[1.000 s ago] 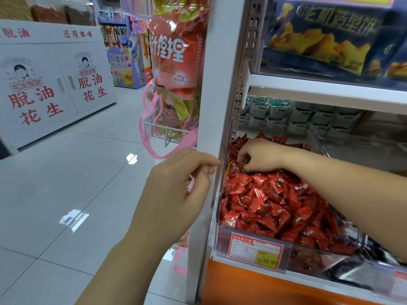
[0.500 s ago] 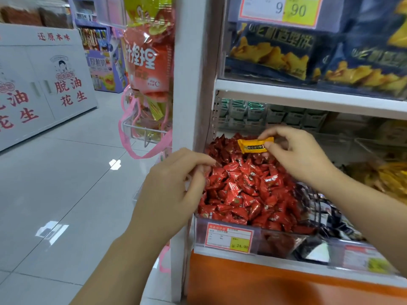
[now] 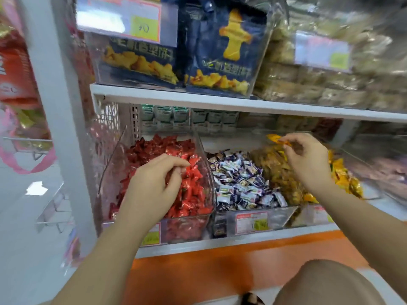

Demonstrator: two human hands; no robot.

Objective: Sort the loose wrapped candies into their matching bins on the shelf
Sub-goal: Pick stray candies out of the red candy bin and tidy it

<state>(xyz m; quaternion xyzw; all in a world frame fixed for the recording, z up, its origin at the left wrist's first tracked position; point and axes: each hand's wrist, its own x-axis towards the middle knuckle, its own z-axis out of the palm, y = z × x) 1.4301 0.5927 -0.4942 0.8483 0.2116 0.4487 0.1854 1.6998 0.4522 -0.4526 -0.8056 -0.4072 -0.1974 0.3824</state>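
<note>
Three clear bins sit side by side on the lower shelf. The left bin (image 3: 110,172) holds red candies (image 3: 193,190), the middle one blue-and-white candies (image 3: 240,179), and the right one yellow candies (image 3: 343,175). My right hand (image 3: 308,161) pinches one yellow wrapped candy (image 3: 275,138) by thumb and fingertips, above the back of the yellow bin. My left hand (image 3: 156,186) hovers over the red bin with its fingers curled down onto the red candies. Whether it holds one is hidden.
The shelf above (image 3: 220,102) carries dark blue snack bags (image 3: 220,51) and clear packs of biscuits (image 3: 330,84). A white upright post (image 3: 55,106) bounds the shelf on the left. Price tags (image 3: 251,222) front the bins. An orange base panel (image 3: 220,271) and my knee (image 3: 326,282) are below.
My right hand pulled a yellow candy out of the red bin and carried it right, over the yellow bin. My left hand moved in over the red candies. The view swung right.
</note>
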